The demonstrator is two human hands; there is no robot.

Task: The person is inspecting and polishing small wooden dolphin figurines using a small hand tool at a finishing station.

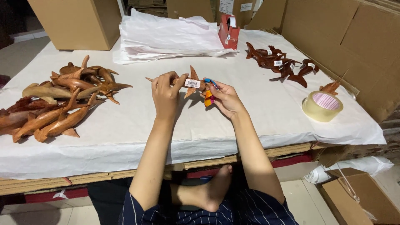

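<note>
While it is kept just above the white paper-covered worktop [258, 112], a small carved brown wooden fish with a white sticker [189, 82] is pinched at one end by the left hand [165, 93], its grip pressed together. The other end is clasped by the right hand [223, 98], along with a small orange and blue object [209, 96]. A heap of light brown wooden fish carvings [62, 100] is seen to the left, a roll of clear tape [322, 106] to the right.

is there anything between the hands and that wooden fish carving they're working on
Nothing visible. The left hand already grips the wooden fish carving near its barcode sticker, and the right hand touches its other end while holding a small orange and blue tool.
</note>
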